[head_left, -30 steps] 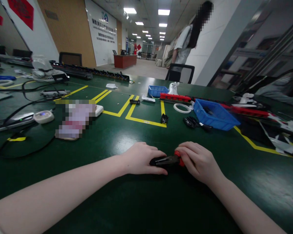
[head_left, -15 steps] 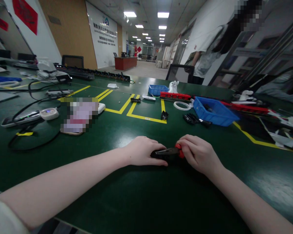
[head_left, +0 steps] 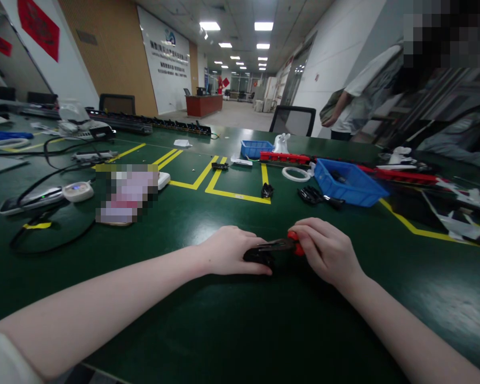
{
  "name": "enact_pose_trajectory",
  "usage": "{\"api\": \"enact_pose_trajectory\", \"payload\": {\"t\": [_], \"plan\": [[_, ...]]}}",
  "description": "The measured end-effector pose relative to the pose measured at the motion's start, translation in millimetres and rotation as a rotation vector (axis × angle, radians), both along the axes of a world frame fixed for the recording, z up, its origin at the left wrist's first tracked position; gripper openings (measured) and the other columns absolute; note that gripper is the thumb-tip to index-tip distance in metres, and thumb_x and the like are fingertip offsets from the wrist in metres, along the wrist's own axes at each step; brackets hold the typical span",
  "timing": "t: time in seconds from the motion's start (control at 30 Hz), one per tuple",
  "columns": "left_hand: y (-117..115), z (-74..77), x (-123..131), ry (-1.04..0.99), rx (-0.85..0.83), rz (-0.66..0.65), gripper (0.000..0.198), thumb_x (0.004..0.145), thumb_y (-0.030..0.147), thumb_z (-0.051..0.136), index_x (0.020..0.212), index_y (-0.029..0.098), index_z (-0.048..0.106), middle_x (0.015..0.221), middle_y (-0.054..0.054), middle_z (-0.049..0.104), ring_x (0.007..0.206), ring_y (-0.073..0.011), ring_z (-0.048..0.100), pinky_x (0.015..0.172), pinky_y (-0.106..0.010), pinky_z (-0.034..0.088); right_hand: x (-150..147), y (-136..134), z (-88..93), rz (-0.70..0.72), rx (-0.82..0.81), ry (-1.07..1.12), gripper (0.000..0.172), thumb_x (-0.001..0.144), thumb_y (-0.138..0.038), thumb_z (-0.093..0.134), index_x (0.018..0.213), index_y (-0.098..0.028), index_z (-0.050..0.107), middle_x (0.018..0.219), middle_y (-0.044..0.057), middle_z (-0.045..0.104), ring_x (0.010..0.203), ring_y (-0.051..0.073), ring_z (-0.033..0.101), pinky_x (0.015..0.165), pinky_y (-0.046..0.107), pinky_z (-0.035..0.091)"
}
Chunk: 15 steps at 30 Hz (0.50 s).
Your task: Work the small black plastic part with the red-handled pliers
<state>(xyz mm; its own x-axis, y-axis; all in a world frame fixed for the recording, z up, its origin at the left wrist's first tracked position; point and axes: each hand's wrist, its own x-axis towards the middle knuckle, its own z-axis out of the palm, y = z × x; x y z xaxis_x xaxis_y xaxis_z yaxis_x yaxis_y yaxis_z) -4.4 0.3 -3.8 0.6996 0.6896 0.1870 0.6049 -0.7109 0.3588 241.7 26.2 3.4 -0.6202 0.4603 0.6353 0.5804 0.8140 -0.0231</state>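
Just above the green table, my right hand is closed around the red handles of a pair of pliers. The dark jaws point left, toward my left hand. That hand is closed on a small black part, with the thumb along its near side and the fingers over its far side. The plier jaws lie over the black part; whether they grip it cannot be made out. Most of the part is hidden by the fingers and the jaws.
Ahead lie a black clip-like piece, several black pieces, a white tape ring and a blue bin. A phone and black cables are on the left. A person stands behind the table at right.
The pliers have turned slightly in my right hand, and their jaws have shifted over the black part. Both hands stay almost in place. The standing person has moved to the right.
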Motion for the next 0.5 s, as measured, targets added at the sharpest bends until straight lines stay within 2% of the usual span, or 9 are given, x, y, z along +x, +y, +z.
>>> {"api": "enact_pose_trajectory", "payload": {"t": [0.5], "plan": [[0.2, 0.3, -0.2, 0.01, -0.002, -0.006, 0.046, 0.088, 0.063, 0.053, 0.107, 0.022, 0.063, 0.091, -0.001, 0.069, 0.077, -0.0179, 0.066, 0.063, -0.027, 0.041, -4.0, 0.7, -1.3, 0.032, 0.022, -0.079, 0.022, 0.094, -0.019, 0.043, 0.084, -0.019, 0.062, 0.085, 0.007, 0.067, 0.073, 0.017, 0.059, 0.066, 0.032, 0.047]]}}
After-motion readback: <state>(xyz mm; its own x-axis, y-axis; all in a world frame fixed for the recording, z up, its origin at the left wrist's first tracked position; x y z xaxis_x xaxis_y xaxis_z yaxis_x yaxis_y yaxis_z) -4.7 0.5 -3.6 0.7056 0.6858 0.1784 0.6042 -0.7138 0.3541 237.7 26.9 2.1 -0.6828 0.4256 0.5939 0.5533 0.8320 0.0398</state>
